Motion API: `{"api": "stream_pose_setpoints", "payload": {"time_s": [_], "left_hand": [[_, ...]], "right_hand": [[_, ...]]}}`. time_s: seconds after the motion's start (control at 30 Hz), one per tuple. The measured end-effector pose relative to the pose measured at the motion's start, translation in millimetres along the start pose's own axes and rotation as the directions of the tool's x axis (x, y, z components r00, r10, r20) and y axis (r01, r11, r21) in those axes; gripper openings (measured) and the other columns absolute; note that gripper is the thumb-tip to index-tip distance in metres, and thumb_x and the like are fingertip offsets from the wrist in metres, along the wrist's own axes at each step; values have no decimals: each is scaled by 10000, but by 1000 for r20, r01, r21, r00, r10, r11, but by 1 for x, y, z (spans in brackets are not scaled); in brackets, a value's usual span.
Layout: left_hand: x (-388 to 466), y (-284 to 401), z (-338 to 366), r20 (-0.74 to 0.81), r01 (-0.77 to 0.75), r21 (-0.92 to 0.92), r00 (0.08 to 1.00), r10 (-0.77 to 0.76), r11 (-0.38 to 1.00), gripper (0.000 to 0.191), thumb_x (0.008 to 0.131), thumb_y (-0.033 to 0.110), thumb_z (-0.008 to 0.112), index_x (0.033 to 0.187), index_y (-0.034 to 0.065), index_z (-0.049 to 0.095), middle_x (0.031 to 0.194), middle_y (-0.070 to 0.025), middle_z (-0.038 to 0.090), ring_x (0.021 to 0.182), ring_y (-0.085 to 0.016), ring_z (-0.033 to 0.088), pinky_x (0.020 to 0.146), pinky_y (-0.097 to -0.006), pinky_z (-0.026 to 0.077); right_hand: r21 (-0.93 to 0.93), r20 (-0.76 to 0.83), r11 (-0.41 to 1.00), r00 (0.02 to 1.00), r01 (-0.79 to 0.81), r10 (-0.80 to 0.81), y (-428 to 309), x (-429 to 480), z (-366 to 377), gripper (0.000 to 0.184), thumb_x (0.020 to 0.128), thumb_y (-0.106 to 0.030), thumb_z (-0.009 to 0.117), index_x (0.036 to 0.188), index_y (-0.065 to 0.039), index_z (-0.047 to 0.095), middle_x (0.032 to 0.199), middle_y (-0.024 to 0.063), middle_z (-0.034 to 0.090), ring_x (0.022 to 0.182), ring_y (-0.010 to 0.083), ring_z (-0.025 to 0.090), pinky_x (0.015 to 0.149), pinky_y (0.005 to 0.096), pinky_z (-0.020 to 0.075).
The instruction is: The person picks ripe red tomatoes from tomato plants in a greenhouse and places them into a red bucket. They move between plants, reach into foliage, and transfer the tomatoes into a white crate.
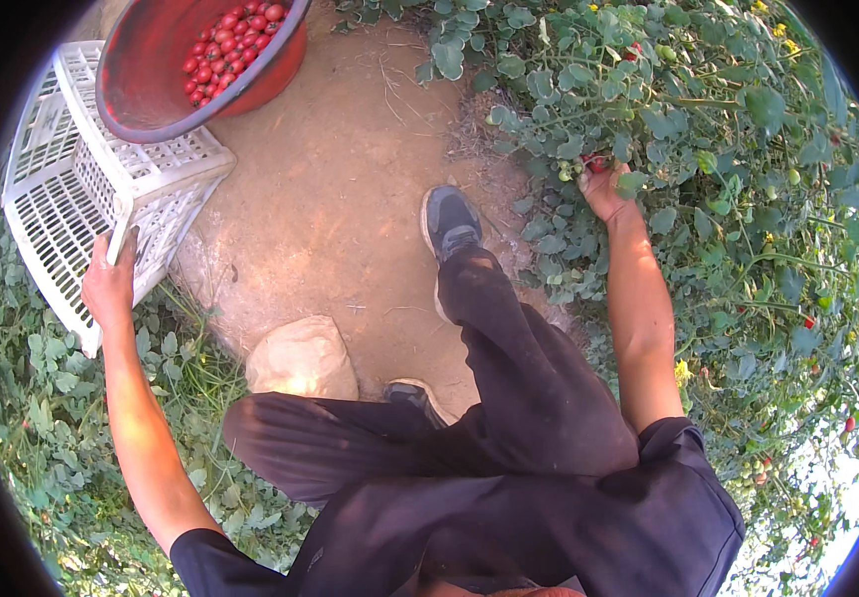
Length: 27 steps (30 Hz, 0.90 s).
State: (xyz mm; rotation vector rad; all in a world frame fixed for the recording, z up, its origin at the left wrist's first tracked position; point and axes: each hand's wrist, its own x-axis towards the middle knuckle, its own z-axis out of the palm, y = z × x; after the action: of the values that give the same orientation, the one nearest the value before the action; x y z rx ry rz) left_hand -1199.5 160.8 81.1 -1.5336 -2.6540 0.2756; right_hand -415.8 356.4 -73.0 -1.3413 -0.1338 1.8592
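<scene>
With my left hand [110, 285] I grip the rim of a white slatted plastic crate [138, 175], which lies tilted at the left. A red bucket [153, 67] with a dark rim leans by the crate's far end, and small red tomatoes [231, 52] lie in it. On the right, my right hand [604, 192] reaches into the tomato plants [571, 97], its fingers at red tomatoes [595, 162]. Leaves partly cover those fingers, so their hold is unclear. Several green tomatoes [566, 172] hang just left of them.
A pale stone-like lump [302, 360] sits on the dirt path [325, 201] near my bent knee. My shoe [453, 220] stands beside the right-hand plants. More leafy plants [64, 395] border the path at the left, under the crate's near end.
</scene>
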Motion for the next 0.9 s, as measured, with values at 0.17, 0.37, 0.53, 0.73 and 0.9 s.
{"api": "stream_pose_setpoints", "payload": {"time_s": [0.17, 0.37, 0.53, 0.73, 0.9], "left_hand": [[0, 0, 0, 7, 4, 15, 1000, -4, 1000, 459, 937, 574, 648, 1220, 213, 662, 956, -197, 749, 903, -454, 700, 773, -535, 529], [2, -4, 4, 3, -12, 24, 1000, 12, 1000, 471, 935, 581, 647, 1212, 201, 663, 939, -203, 747, 892, -455, 700, 767, -536, 528], [2, -2, 2, -14, -4, 7, 1000, 4, 1000, 483, 931, 596, 649, 1216, 207, 666, 942, -200, 747, 886, -450, 700, 764, -522, 528], [3, -18, 11, 70, 40, 46, 997, -43, 998, 489, 938, 619, 628, 1233, 231, 672, 973, -196, 749, 902, -446, 699, 780, -522, 524], [8, -16, 13, 54, 15, 59, 998, -18, 998, 501, 943, 626, 616, 1241, 228, 671, 968, -200, 748, 903, -451, 697, 772, -521, 524]], "right_hand": [[43, -21, 998, 998, -50, 51, 8, -10, 4, 331, 1037, -418, 563, 970, -100, 626, 951, 90, 711, 829, 264, 694, 617, 336, 575], [108, 10, 992, 998, -66, 66, 18, -14, -2, 285, 1037, -343, 576, 960, -74, 635, 927, 101, 709, 797, 264, 692, 618, 319, 587], [199, -9, 978, 998, -65, 68, 32, -19, 5, 208, 1050, -264, 574, 1057, -65, 636, 961, 103, 687, 816, 243, 672, 621, 325, 583], [146, -247, 987, 969, 64, -27, 47, -16, 33, 184, 1097, -266, 513, 1123, -119, 620, 1006, 28, 634, 838, 185, 577, 643, 294, 523], [105, -245, 990, 967, 98, -70, 51, -18, 30, 151, 1077, -167, 488, 1069, -89, 618, 962, 29, 602, 785, 159, 542, 604, 257, 478]]}}
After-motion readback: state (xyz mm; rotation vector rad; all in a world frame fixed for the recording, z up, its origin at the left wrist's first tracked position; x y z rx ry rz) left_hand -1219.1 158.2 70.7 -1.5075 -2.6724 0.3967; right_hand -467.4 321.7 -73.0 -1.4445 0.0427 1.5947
